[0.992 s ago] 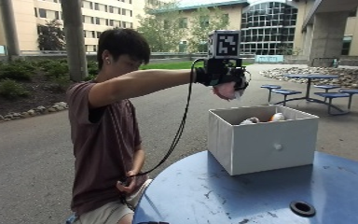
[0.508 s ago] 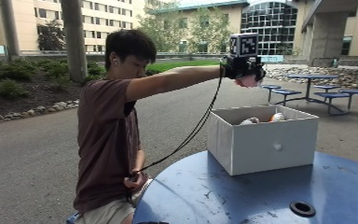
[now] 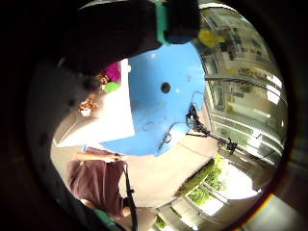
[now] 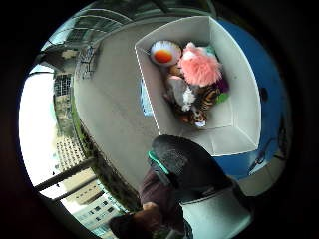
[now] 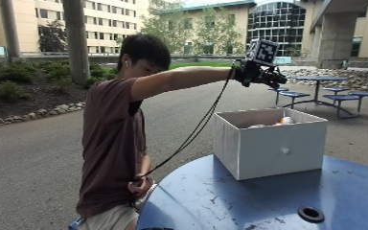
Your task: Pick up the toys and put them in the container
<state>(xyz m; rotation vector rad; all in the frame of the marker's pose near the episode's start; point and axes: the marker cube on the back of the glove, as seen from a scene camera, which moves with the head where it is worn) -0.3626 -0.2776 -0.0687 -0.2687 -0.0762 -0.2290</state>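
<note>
The gloved right hand (image 5: 255, 75) hangs high above the white square fabric container (image 5: 270, 143) on the round blue table (image 5: 247, 201), apparently for a drop; whether its fingers hold anything I cannot tell. Plush toys (image 4: 197, 87) lie piled inside the container.

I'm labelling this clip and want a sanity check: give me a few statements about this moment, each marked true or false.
1. The gloved right hand is held up in the air above the white box. True.
2. The white box is empty. False: several toys lie in it, among them a pink fluffy toy.
3. The box stands on a blue table. True.
4. The box lies tipped on its side. False: it stands upright, open at the top.
5. The bare hand is reaching into the box. False: it hangs low by the person's hip.
</note>
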